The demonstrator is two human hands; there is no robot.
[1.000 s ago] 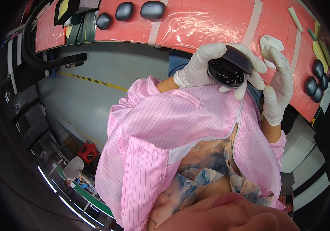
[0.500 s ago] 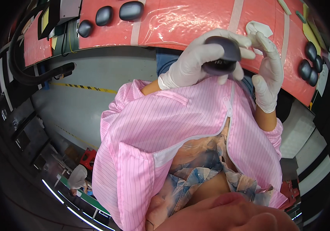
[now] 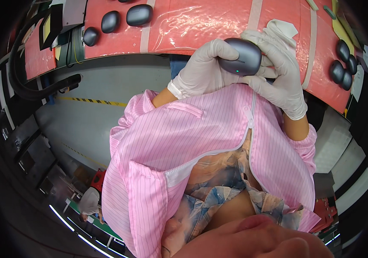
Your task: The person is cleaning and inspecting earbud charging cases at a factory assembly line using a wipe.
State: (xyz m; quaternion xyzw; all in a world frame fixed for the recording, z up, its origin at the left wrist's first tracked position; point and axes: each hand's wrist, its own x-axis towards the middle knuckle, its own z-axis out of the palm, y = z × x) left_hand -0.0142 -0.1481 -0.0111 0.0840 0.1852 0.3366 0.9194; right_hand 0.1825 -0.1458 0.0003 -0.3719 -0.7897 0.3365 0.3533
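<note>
A rounded, dark blue-grey earbud charging case [image 3: 242,56] is held in front of my chest at the table's near edge. It looks closed, and a small green light glows on its face. My white-gloved left hand [image 3: 207,66] grips its left side, with the thumb on top. On the right side, the gloved fingers and thumb of my right hand [image 3: 280,71] close around it. A crumpled white cloth [image 3: 283,31] lies on the table just beyond my right hand.
The table has a shiny red cover [image 3: 184,32] with pale tape strips. Several similar cases [image 3: 139,15] stand at the far left, and several more [image 3: 342,69] cluster at the right. A black flexible hose [image 3: 42,88] curves at the left. Another person [image 3: 89,202] is in the background.
My right hand has come in from the right and closed on the case. The case has turned: a dark gap showed before, and now a smooth face with a green light shows.
</note>
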